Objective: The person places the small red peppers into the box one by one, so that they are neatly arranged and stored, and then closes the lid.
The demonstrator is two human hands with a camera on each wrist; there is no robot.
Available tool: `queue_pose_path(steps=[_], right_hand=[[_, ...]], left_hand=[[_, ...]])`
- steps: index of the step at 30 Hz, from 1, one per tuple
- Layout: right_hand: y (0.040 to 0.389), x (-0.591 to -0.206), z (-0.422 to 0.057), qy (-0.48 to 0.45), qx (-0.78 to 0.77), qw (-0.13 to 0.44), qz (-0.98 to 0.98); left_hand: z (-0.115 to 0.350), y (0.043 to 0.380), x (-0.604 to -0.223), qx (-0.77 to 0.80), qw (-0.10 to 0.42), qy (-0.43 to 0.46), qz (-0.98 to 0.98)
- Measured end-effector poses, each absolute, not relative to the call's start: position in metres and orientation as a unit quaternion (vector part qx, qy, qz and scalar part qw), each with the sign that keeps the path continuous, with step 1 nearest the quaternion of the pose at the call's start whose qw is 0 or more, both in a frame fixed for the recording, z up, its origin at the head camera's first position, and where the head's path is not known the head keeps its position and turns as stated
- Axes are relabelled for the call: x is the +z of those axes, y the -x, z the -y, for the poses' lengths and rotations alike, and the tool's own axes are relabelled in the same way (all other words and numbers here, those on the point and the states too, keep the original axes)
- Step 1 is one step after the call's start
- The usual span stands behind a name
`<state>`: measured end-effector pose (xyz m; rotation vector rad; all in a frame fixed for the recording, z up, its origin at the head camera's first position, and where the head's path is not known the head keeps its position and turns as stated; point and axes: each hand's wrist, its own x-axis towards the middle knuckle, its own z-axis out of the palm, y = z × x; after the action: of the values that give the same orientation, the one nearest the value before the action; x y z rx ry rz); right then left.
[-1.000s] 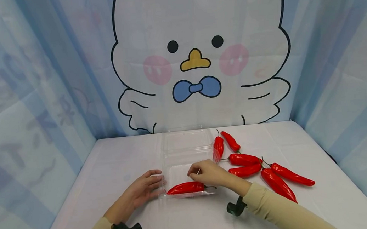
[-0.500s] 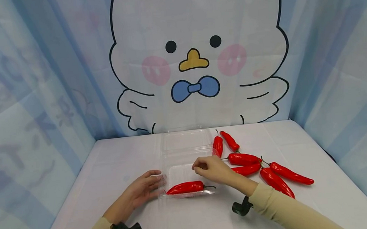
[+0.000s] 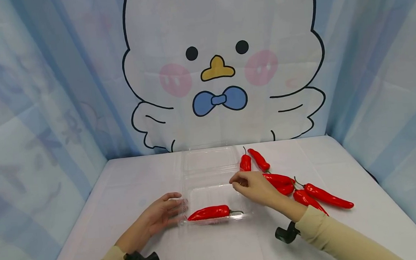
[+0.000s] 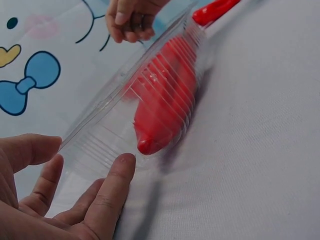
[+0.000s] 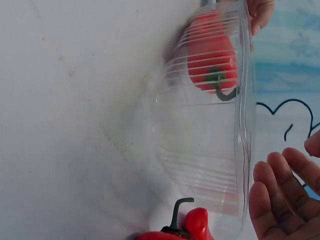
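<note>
A clear plastic clamshell box (image 3: 209, 194) stands on the table, its lid (image 3: 210, 160) folded back towards the backdrop. Inside, along the near wall, lies one red chili pepper (image 3: 210, 213) with its green stem pointing right; the left wrist view shows its tip (image 4: 146, 145) through the ribbed wall. My left hand (image 3: 159, 214) rests its extended fingers at the box's left side. Over the box's right edge hovers my right hand (image 3: 253, 187), fingers loosely curled and holding nothing. In the right wrist view its fingers (image 5: 277, 190) are beside the box rim.
Several more red peppers (image 3: 328, 197) lie to the right of the box, some partly hidden behind my right hand and forearm. Two of them (image 3: 259, 160) lie by the lid at the back. A printed curtain (image 3: 225, 116) hangs behind the white table (image 3: 142, 175).
My right hand has moved right and slightly away from me, from above the pepper in the box to the box's right edge. The left hand and that pepper stay in place.
</note>
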<state>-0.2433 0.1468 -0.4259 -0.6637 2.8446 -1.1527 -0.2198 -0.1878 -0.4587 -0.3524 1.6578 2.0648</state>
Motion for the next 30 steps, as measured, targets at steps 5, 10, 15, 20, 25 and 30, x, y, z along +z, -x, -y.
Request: queue_pose_path(steps=[5, 10, 15, 20, 25, 30], right_hand=[[0.242, -0.423, -0.161, 0.194, -0.369, -0.013, -0.909], [0.238, -0.419, -0.176, 0.171, -0.357, -0.022, -0.918], [0.234, -0.416, -0.195, 0.146, -0.339, -0.021, -0.929], [0.231, -0.414, -0.215, 0.126, -0.331, -0.019, -0.935], [0.230, -0.413, -0.234, 0.115, -0.323, -0.014, -0.939], [0.229, -0.415, -0.246, 0.114, -0.316, -0.014, -0.942]], left_hand=[[0.188, 0.219, -0.459, 0.749, 0.235, 0.125, -0.606], [0.186, 0.221, -0.459, 0.748, 0.231, 0.129, -0.609], [0.187, 0.221, -0.460, 0.750, 0.232, 0.127, -0.606], [0.188, 0.221, -0.461, 0.750, 0.231, 0.128, -0.607], [0.187, 0.221, -0.461, 0.747, 0.226, 0.132, -0.611], [0.188, 0.222, -0.462, 0.746, 0.224, 0.133, -0.613]])
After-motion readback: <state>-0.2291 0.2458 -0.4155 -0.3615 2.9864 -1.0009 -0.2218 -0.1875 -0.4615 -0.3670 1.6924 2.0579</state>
